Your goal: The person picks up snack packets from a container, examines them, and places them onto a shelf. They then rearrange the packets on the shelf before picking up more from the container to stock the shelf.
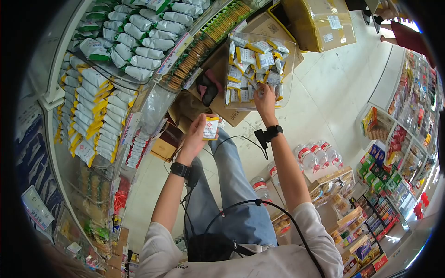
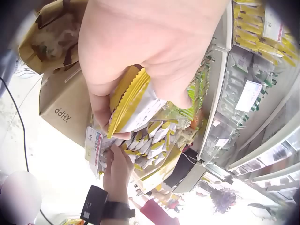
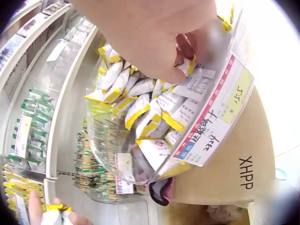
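Observation:
My left hand (image 1: 195,134) grips white-and-yellow snack packets (image 1: 211,129) in front of the knees. In the left wrist view, the yellow crimped edges of these held packets (image 2: 136,105) lie layered between thumb and fingers. A clear plastic bin (image 1: 289,88) holds many packets of the same kind. My right hand (image 1: 265,100) reaches over its near side, fingers down among the contents. Seen from the right wrist, the thumb and fingers pinch a packet (image 3: 190,66) at the top of the pile; part of the grip is hidden behind the hand.
The bin rests on cardboard boxes, one marked XHPP (image 3: 215,187). A price card (image 3: 215,112) hangs on its wall. Shelves of green-and-white packets (image 1: 146,48) and yellow-edged packets (image 1: 95,116) line the left. Bottled water packs (image 1: 317,156) stand on the floor at right; a taped carton (image 1: 320,23) sits behind.

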A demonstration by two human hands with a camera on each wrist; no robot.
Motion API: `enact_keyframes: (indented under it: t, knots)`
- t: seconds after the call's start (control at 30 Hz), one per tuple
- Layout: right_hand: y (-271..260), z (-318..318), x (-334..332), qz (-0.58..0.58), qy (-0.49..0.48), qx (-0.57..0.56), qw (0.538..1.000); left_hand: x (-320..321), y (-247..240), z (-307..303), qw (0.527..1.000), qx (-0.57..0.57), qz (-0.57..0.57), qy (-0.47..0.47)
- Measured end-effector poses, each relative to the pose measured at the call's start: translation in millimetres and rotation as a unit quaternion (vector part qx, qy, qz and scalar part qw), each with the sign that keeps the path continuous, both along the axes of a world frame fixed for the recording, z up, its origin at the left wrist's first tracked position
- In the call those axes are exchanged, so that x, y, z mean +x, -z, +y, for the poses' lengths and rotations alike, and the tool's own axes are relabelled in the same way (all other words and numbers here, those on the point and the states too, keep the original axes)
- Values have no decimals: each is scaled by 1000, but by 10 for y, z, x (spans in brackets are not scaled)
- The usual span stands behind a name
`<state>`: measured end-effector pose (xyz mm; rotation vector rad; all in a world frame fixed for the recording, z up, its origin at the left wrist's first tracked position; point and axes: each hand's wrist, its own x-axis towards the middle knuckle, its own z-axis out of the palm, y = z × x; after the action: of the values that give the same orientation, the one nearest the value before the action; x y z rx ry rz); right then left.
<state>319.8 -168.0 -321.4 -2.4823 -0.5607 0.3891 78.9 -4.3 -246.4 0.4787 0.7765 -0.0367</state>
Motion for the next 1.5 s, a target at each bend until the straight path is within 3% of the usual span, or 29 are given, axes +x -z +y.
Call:
enact_keyframes:
  t: [0.2, 0.33, 0.53, 0.7, 0.9, 0.93, 1.03, 1.07, 1.17, 1.23, 1.33, 1.43, 1.5]
  knots:
    - [73, 136, -12, -71, 29, 3, 997, 96, -93, -42, 999, 9, 14, 34]
    - [-19, 101, 36, -8, 26, -16, 1000, 137, -120, -108, 999, 45, 25, 15]
    - [-759, 78, -167, -74, -57, -11, 996, 177, -50, -144, 994, 77, 39, -70]
    - [-1013, 206, -642, 153, -9, 159, 975, 222, -22, -137, 988, 93, 71, -97]
    - [-1412, 640, -1205, 106, -172, 141, 969, 335, -120, -153, 972, 129, 106, -165]
    - [-1380, 653, -1225, 108, -188, 155, 964, 318, -179, -100, 975, 82, 121, -168]
    - [-1389, 713, -1303, 140, -159, 200, 956, 315, -222, 61, 970, 61, 140, -191]
    - [-1388, 719, -1317, 149, -162, 198, 955, 290, -254, 103, 975, 70, 95, -190]
    - [-1398, 702, -1311, 177, -180, 195, 948, 282, -258, 127, 972, 171, 94, -133]
    - [-1412, 668, -1212, 198, -205, 201, 937, 220, -245, 146, 977, 130, 79, -151]
    - [-1281, 604, -972, 146, -187, 216, 947, 137, -122, 124, 980, 122, 56, -146]
    - [-632, 468, -661, 141, -15, 218, 966, 54, -56, 90, 981, 113, 58, -144]
    - [-361, 431, -449, 160, 60, 146, 974, 46, -11, 66, 983, 100, 64, -138]
